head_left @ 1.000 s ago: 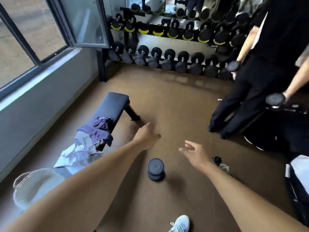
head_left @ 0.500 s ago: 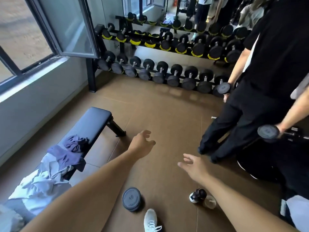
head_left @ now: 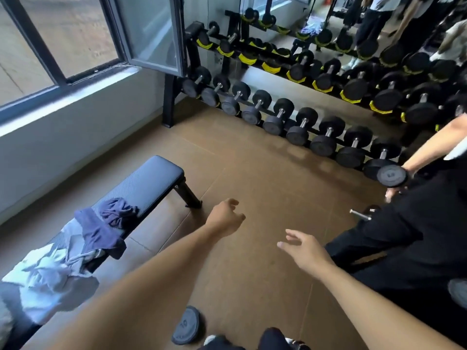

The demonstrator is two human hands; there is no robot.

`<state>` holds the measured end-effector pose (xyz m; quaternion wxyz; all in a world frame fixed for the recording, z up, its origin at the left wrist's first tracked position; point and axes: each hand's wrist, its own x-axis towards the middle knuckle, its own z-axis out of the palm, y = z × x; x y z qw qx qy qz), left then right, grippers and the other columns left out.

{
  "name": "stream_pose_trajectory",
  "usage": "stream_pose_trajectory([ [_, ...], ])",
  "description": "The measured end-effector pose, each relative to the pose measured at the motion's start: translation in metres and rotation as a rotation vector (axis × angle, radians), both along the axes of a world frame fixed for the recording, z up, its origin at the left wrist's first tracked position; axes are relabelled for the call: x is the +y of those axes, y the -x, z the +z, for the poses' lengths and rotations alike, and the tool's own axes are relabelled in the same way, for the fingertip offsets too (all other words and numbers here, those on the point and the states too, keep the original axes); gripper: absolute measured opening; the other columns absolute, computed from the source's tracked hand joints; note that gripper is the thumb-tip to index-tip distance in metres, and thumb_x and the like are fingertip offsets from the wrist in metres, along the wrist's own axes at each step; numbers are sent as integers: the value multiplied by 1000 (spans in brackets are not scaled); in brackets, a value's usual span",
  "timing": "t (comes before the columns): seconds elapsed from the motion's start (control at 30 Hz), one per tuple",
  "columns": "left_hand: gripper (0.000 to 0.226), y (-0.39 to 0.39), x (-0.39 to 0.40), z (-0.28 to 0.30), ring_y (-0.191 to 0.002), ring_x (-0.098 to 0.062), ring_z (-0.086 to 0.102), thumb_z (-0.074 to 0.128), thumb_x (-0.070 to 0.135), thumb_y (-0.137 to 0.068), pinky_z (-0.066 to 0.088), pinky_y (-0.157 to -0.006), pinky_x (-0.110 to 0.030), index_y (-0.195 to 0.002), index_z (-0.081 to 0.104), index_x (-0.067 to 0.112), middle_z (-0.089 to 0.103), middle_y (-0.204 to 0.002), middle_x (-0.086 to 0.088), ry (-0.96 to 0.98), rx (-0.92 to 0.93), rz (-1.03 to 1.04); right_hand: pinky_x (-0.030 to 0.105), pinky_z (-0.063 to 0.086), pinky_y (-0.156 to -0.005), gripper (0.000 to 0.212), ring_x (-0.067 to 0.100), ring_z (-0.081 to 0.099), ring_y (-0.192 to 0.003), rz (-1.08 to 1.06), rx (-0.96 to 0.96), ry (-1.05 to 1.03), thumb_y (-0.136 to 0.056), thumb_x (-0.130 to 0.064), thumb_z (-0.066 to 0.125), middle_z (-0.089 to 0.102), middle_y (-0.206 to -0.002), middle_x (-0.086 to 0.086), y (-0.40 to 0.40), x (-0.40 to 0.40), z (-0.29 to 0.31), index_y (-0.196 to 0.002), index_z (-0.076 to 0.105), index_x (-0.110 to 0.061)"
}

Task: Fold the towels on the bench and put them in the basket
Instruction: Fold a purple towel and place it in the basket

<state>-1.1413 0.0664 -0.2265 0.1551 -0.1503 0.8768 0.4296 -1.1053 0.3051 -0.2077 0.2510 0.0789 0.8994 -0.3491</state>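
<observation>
A dark blue padded bench (head_left: 149,183) runs along the left wall. On its near half lie a crumpled purple towel (head_left: 106,228) and a crumpled white towel (head_left: 48,276), the white one hanging over the bench edge. The basket is out of view. My left hand (head_left: 225,218) hovers over the brown floor to the right of the bench, fingers loosely curled, holding nothing. My right hand (head_left: 305,251) is stretched forward beside it with relaxed fingers, also empty. Neither hand touches a towel.
A long dumbbell rack (head_left: 303,117) lines the far wall under a mirror. A person in black (head_left: 417,236) stands close on the right holding a dumbbell (head_left: 391,175). A loose dumbbell (head_left: 187,327) stands on the floor by my feet. An open window (head_left: 149,31) juts in at upper left.
The view has tilted up and turned left; the bench and towels now sit lower left and the basket has left the frame. Both hands stay empty, held forward over the floor.
</observation>
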Motion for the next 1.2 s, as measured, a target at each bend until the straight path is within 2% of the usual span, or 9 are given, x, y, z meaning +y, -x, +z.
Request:
stream_pose_trajectory([
  [0.23, 53, 76, -27, -15, -127, -22, 57, 67, 28, -93, 46, -105, -33, -142, 52, 17, 58, -142, -4, 5, -45, 170, 23, 42, -92, 60, 11, 61, -117, 149, -20, 10, -88, -34, 78, 66, -134, 0, 123, -17, -29, -141, 58, -17],
  [0.37, 51, 129, -48, -16, -124, -24, 57, 66, 28, -93, 49, -99, -33, -141, 51, 17, 58, -140, -4, -1, -54, 355, 33, 45, -107, 62, 13, 62, -121, 291, -13, 14, -84, -35, 82, 68, -132, 2, 213, -25, -41, -139, 60, -17],
  [0.57, 52, 149, -71, -15, -121, -25, 60, 68, 26, -89, 48, -100, -31, -137, 55, 12, 62, -135, -9, -74, -87, 621, 27, 44, -102, 62, 15, 62, -122, 619, -34, -43, -87, -36, 79, 65, -135, 1, 313, -74, -29, -142, 58, -16],
  [0.63, 52, 139, -85, -17, -123, -26, 59, 67, 25, -88, 46, -101, -31, -137, 55, 12, 62, -137, -9, -77, -102, 709, 29, 45, -103, 63, 13, 63, -120, 741, -38, -40, -88, -38, 77, 65, -136, -1, 330, -108, -24, -144, 56, -19],
  [0.73, 51, 123, -115, -28, -120, -27, 60, 69, 23, -87, 49, -100, -35, -135, 55, 14, 61, -137, -9, -95, -126, 891, 26, 47, -94, 60, 12, 65, -111, 877, -27, 13, -89, -35, 76, 65, -134, -1, 342, -164, -20, -144, 56, -20],
  [0.83, 50, 110, -144, -38, -113, -26, 60, 71, 22, -87, 50, -92, -32, -134, 56, 14, 61, -135, -9, -121, -154, 1043, 22, 46, -88, 59, 12, 65, -105, 1009, -35, 46, -89, -31, 78, 66, -132, 0, 345, -218, -22, -142, 57, -19],
  [0.9, 50, 104, -167, -50, -108, -23, 58, 68, 19, -91, 42, -83, -26, -138, 53, 11, 58, -135, -9, -159, -148, 1122, 21, 46, -89, 60, 13, 66, -108, 1110, -52, 20, -88, -31, 78, 65, -135, 2, 347, -252, -28, -143, 56, -18],
  [1.0, 50, 95, -199, -71, -101, -18, 51, 67, 15, -93, 34, -80, -22, -140, 51, 5, 58, -133, -13, -212, -137, 1249, 22, 48, -93, 60, 13, 66, -113, 1273, -56, -81, -89, -36, 76, 64, -137, -2, 350, -298, -37, -144, 56, -21],
  [1.2, 51, 53, -243, -77, -115, -27, 58, 69, 23, -92, 47, -94, -32, -138, 52, 11, 60, -127, -8, -312, -155, 1451, 26, 51, -94, 60, 12, 66, -107, 1499, -15, -208, -89, -44, 74, 66, -133, -5, 346, -395, -37, -142, 57, -24],
])
